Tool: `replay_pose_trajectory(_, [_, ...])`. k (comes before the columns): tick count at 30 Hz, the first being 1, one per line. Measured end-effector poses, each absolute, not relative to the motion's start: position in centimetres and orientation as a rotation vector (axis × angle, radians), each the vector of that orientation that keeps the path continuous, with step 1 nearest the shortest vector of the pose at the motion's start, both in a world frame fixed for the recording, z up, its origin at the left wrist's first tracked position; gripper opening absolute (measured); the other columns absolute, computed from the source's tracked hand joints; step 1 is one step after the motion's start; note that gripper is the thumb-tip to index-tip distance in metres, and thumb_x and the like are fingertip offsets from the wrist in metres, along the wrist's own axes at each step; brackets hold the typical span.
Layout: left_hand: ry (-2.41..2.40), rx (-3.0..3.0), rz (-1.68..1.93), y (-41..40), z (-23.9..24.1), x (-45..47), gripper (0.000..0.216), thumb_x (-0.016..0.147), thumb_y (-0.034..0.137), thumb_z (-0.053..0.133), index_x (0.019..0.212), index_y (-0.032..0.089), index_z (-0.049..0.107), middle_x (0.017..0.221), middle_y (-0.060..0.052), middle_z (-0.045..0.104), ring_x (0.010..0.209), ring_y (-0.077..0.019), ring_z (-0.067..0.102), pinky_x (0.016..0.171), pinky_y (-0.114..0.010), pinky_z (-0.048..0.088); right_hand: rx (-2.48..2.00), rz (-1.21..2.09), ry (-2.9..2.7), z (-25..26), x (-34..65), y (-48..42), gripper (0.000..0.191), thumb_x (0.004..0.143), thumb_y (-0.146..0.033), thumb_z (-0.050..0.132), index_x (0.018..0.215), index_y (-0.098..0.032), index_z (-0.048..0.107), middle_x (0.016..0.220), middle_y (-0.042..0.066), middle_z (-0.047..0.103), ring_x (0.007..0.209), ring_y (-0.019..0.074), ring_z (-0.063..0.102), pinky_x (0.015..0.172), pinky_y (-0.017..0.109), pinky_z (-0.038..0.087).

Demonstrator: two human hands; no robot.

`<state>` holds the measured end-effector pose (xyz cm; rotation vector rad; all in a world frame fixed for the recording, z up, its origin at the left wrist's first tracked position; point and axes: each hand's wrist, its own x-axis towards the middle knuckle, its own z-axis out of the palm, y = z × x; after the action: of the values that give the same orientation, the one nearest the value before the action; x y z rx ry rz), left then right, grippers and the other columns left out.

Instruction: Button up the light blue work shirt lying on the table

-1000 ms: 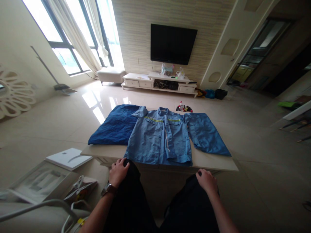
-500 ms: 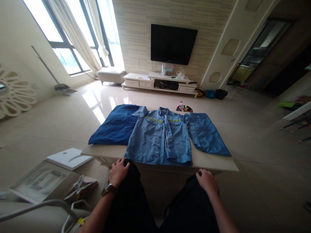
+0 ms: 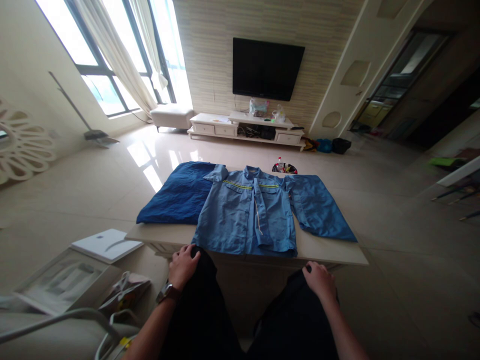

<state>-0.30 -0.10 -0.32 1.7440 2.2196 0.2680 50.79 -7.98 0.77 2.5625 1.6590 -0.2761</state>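
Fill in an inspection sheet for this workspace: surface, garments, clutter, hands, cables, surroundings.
Surface: pale table, largely covered by clothing.
Garments: light blue jacket spread in the middle; dark blue garment at left, medium blue garment at right.
Clutter: white flat box and bag left of the table; red-capped bottle beyond it.
Hands: left hand on left knee, right hand on right knee; neither touches clothing on the table.
Cables: thin cord below the television.
Surroundings: window at left, low white cabinet ahead.
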Motion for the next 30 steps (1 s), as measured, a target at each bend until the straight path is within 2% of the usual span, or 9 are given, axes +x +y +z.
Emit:
replay_pose_trajectory(17, [2.22,1.754,0.245,-0.1,0.0,-0.1,0.054,0.099,0.051,0.04,0.144,0.027,0.057,0.15,-0.008,0.056,0.122,-0.0344,0.054,0.102,-0.046,0.046,2.561,-0.287,1.627,0.8,50.7,-7.8,0.031,0.097,-0.04,0.046,0.11,-0.027,0.072,0.122,0.01,0.071,0.118,0.0293,0.062,0.098,0.048,0.046])
replay_pose_trajectory(22, [2.237,1.862,0.274,-0.8,1.1,0.9,0.047,0.099,0.041,0.042,0.139,0.022,0.061,0.152,-0.011,0.053,0.135,-0.0335,0.049,0.108,-0.05,0.044,2.569,-0.291,1.686,1.4,50.5,-8.1,0.03,0.097,-0.036,0.045,0.106,-0.026,0.072,0.114,0.011,0.073,0.114,0.0303,0.064,0.098,0.048,0.045])
replay_pose_trajectory(25, [2.165,2.013,0.348,-1.3,2.1,2.0,0.038,0.097,0.032,0.048,0.13,0.022,0.065,0.154,-0.012,0.051,0.141,-0.0311,0.046,0.115,-0.051,0.039,2.587,-0.324,1.863,1.9,50.2,-8.6,0.03,0.096,-0.028,0.044,0.101,-0.025,0.073,0.112,0.01,0.074,0.111,0.028,0.066,0.1,0.043,0.046])
replay_pose_trajectory(30, [1.845,2.078,0.503,1.0,3.5,5.7,0.03,0.093,0.023,0.054,0.119,0.023,0.069,0.144,-0.009,0.058,0.137,-0.0258,0.053,0.117,-0.039,0.041,2.498,-0.587,2.237,3.9,47.7,-5.9,0.029,0.094,-0.025,0.043,0.098,-0.024,0.072,0.111,0.009,0.074,0.107,0.0244,0.068,0.099,0.032,0.048])
